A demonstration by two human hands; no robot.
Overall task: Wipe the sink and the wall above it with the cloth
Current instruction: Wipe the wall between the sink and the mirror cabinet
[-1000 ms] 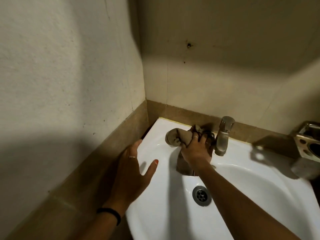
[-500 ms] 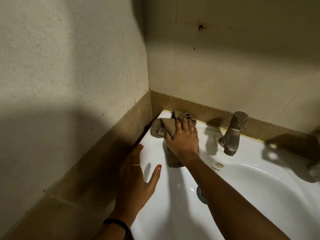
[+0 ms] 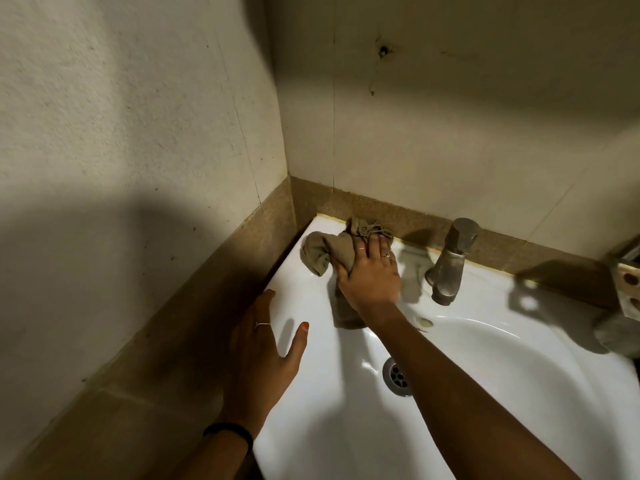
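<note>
Your right hand (image 3: 369, 275) presses a crumpled olive-brown cloth (image 3: 329, 252) onto the far left corner of the white ceramic sink (image 3: 346, 427), fingers closed over the fabric, just below the beige tiled wall (image 3: 450, 140). Your left hand (image 3: 263, 355) lies flat with fingers spread wide on the sink's left rim. The dull metal tap (image 3: 448, 263) stands to the right of the cloth.

We find no text, label, brand, number or sign that we can read; a faint dark mark on the white sink (image 3: 311, 427) rim, at about 7 o'clock from the tap (image 3: 450, 261), is too small to make out
</note>
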